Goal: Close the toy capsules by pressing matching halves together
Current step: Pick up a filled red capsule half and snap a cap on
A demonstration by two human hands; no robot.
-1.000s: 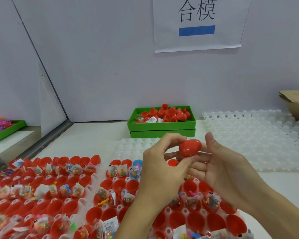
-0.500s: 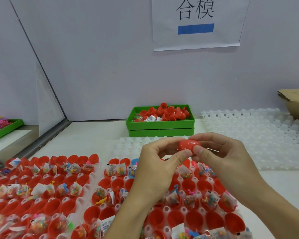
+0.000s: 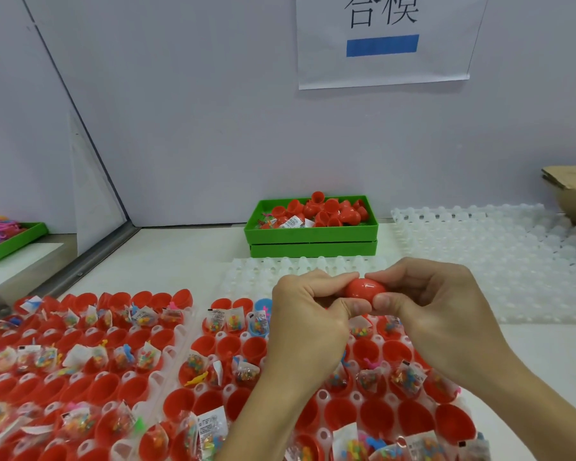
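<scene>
Right now, from the head camera, a red capsule [image 3: 365, 287] is gripped end to end above the trays: its left end is pinched by the curled fingers and thumb of the left hand [image 3: 308, 314], its right end by those of the right hand [image 3: 436, 304]. Below, red capsule halves [image 3: 210, 402], many filled with small toy packets [image 3: 235, 322], are seated in white trays [image 3: 180, 331] on the desk [image 3: 180, 254]. Farther back, loose red halves are piled in a green bin [image 3: 311, 232], with clear empty trays [image 3: 499, 257] laid beside it.
</scene>
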